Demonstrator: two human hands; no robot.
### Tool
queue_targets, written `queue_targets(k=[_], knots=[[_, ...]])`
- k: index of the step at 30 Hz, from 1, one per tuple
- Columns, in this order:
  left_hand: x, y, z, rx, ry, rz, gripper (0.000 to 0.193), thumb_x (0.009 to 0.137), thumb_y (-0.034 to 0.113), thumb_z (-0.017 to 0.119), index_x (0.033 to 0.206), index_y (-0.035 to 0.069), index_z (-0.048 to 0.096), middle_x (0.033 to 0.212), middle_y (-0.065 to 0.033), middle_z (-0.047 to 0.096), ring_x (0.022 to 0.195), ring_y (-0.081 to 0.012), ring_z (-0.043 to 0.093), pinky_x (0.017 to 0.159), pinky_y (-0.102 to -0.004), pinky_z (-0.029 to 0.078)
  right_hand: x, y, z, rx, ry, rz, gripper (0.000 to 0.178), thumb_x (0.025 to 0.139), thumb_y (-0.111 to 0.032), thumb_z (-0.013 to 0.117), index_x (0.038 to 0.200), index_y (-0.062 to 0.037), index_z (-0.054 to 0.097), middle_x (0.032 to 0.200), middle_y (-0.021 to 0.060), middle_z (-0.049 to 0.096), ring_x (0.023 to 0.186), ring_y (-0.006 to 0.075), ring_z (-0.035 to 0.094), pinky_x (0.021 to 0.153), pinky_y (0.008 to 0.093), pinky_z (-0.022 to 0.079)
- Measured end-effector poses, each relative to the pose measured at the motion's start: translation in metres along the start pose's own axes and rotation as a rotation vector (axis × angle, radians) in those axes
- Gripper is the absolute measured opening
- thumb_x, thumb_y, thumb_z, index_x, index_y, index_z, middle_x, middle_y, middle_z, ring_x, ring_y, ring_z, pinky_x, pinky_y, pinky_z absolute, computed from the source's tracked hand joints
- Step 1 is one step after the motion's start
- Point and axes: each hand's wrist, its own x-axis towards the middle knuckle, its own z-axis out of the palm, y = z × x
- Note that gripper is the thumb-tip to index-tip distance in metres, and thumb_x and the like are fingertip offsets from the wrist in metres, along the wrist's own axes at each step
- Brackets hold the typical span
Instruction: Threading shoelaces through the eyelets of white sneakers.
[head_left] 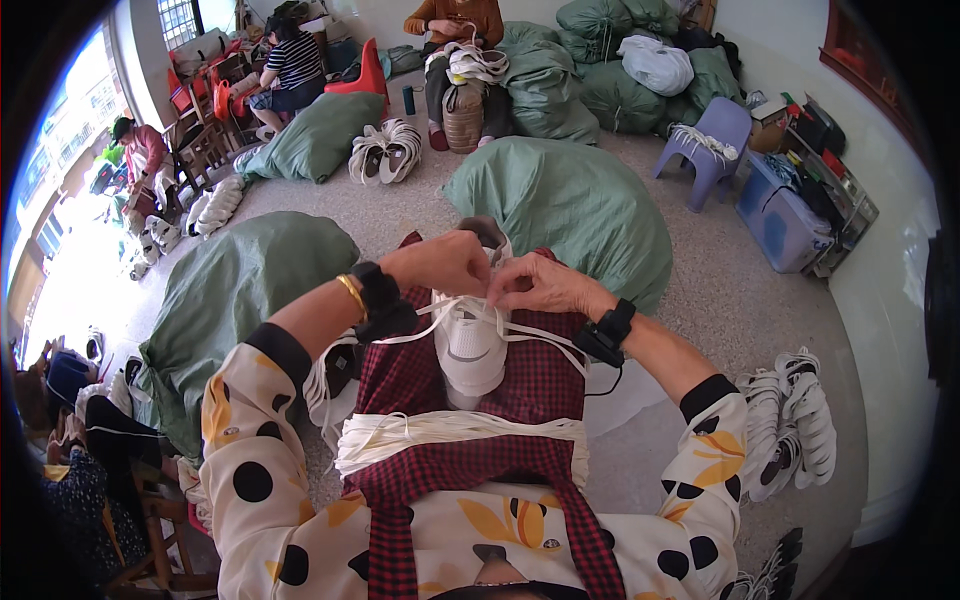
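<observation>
A white sneaker rests between my knees on my red-and-black plaid apron, its toe toward me. Over its upper part, my left hand is closed, fingertips bent down at the eyelets. Facing it from the other side, my right hand pinches thumb against fingers on a white shoelace. Loose lace ends trail to both sides of the shoe. What exactly lies in the left fingertips is partly hidden, but lace runs up to them. Across my lap lies a thick bundle of white shoelaces.
Large green sacks flank my knees, another sack ahead right. Paired white shoes lie on the floor at right. Beyond are a purple chair, a blue bin and a seated person handling laces. Other people sit at left.
</observation>
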Motion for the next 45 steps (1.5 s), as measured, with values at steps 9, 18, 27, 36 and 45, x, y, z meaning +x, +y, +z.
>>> queue_targets(k=[9, 18, 27, 36, 45], knots=[[0.011, 0.013, -0.011, -0.079, -0.378, -0.512, 0.029, 0.082, 0.028, 0.071, 0.073, 0.000, 0.073, 0.061, -0.0036, 0.063, 0.054, -0.0124, 0.058, 0.050, -0.0299, 0.047, -0.008, -0.009, 0.023, -0.333, 0.383, -0.142, 0.025, 0.081, -0.012, 0.074, 0.097, -0.0004, 0.060, 0.081, 0.0092, 0.059, 0.077, 0.0216, 0.060, 0.070, 0.0339, 0.049], [0.004, 0.015, -0.003, 0.121, -0.319, -0.420, 0.030, 0.076, 0.030, 0.079, 0.075, 0.001, 0.075, 0.063, -0.0044, 0.065, 0.056, -0.0135, 0.061, 0.053, -0.0288, 0.050, -0.025, -0.023, 0.039, -0.340, 0.286, -0.249, 0.009, 0.079, -0.009, 0.065, 0.087, -0.0041, 0.064, 0.087, 0.0123, 0.064, 0.087, 0.0339, 0.065, 0.074, 0.0412, 0.052], [0.004, 0.013, 0.009, 0.112, -0.101, -0.193, 0.020, 0.065, 0.016, 0.077, 0.076, 0.000, 0.076, 0.071, -0.0107, 0.072, 0.063, -0.0204, 0.068, 0.063, -0.0338, 0.054, -0.014, -0.026, 0.018, -0.400, 0.346, -0.103, 0.041, 0.079, 0.002, 0.058, 0.119, -0.0051, 0.052, 0.089, 0.0199, 0.067, 0.085, 0.0389, 0.068, 0.071, 0.0461, 0.052], [0.001, 0.011, 0.015, -0.010, 0.107, -0.302, 0.022, 0.064, 0.019, 0.075, 0.074, -0.001, 0.073, 0.067, -0.0118, 0.069, 0.063, -0.0202, 0.066, 0.064, -0.0353, 0.054, -0.005, -0.020, 0.014, -0.420, 0.291, -0.049, 0.043, 0.075, 0.001, 0.062, 0.116, -0.0073, 0.052, 0.087, 0.0183, 0.067, 0.079, 0.0361, 0.068, 0.068, 0.0447, 0.052], [-0.008, 0.004, 0.016, -0.104, 0.049, -0.214, 0.014, 0.067, 0.014, 0.073, 0.072, 0.000, 0.073, 0.066, -0.0082, 0.069, 0.060, -0.0144, 0.064, 0.060, -0.0328, 0.051, -0.005, -0.020, 0.016, -0.338, 0.326, -0.046, 0.041, 0.076, 0.001, 0.069, 0.113, -0.0075, 0.054, 0.069, 0.0116, 0.059, 0.064, 0.0269, 0.062, 0.065, 0.0396, 0.050]])
